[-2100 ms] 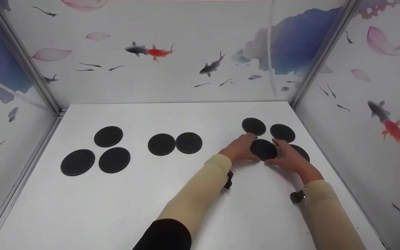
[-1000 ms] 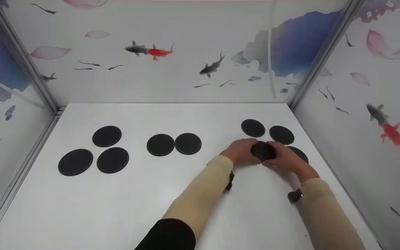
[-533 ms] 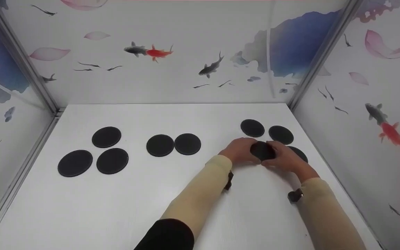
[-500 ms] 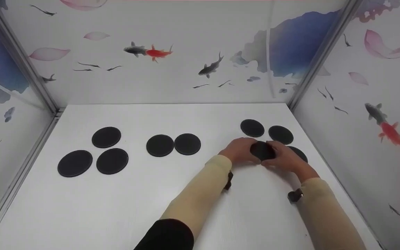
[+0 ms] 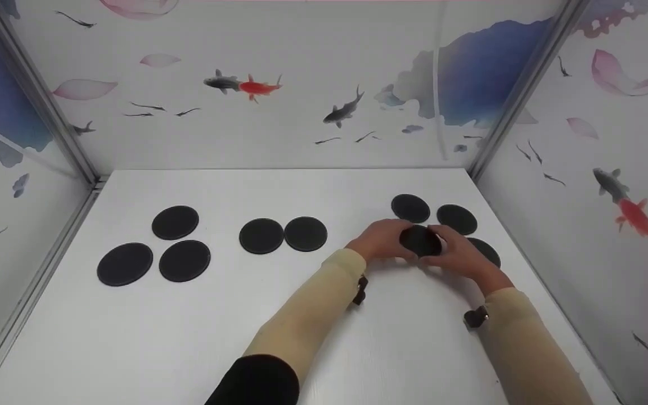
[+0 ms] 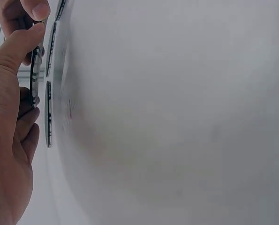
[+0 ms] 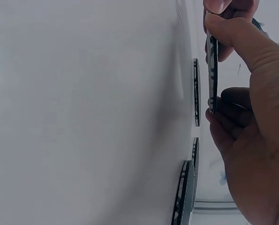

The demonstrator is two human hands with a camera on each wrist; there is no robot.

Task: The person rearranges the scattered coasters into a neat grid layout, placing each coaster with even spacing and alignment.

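Observation:
In the head view, one thin black round disc (image 5: 421, 241) is between my two hands at the right of the table. My left hand (image 5: 385, 239) grips its left edge, thumb at the near side and fingers at the far side. From the right, my right hand (image 5: 462, 253) holds the opposite edge in the same manner. Both thumb tips come close together at the near rim. Edge-on in the left wrist view, the held disc (image 6: 35, 77) shows a black-and-white patterned side and stands off the table. The right wrist view shows this disc (image 7: 213, 70) edge-on too.
Beyond the hands lie two black discs, one at the back (image 5: 410, 208) and one right of it (image 5: 457, 219). Another disc (image 5: 485, 252) is partly covered by my right hand. Two touching discs (image 5: 261, 236) lie mid-table, three (image 5: 125, 264) at the left. Printed walls (image 5: 301, 135) enclose the table.
Two seconds ago my right fingers were spread wider beside the disc; then both hands closed in on it. Since half a second ago, hands and disc have shifted slightly left and back.

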